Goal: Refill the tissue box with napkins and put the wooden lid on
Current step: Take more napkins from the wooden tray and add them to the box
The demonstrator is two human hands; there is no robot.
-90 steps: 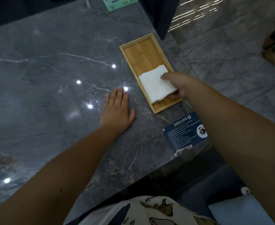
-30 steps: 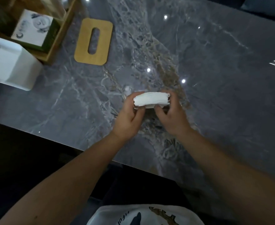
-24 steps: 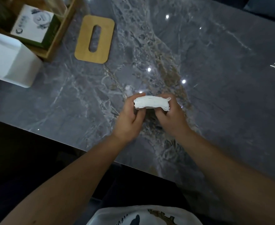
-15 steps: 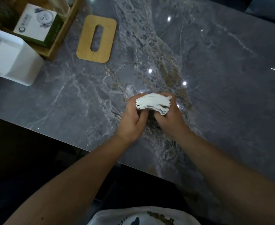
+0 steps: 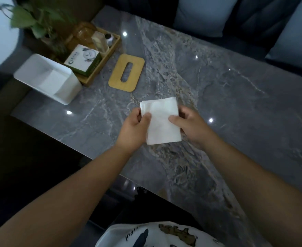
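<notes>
Both hands, left hand (image 5: 135, 128) and right hand (image 5: 191, 125), grip the flat napkins (image 5: 160, 120) at frame centre, long axis running toward the upper frame edge.

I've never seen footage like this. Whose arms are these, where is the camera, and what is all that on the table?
There is no machine here: a person wears a wide-angle camera on the head, so you look forward and down along their own two arms. The left hand and the right hand together hold a stack of white napkins above a grey marble table. To the left stands an open white tissue box, which the napkins are meant to fill. Its wooden lid, with a slot in the middle, lies flat on the table beside it, not yet on. Behind them a wooden tray holds a green and white packet and some jars, and a leafy plant stands in the corner.
</notes>
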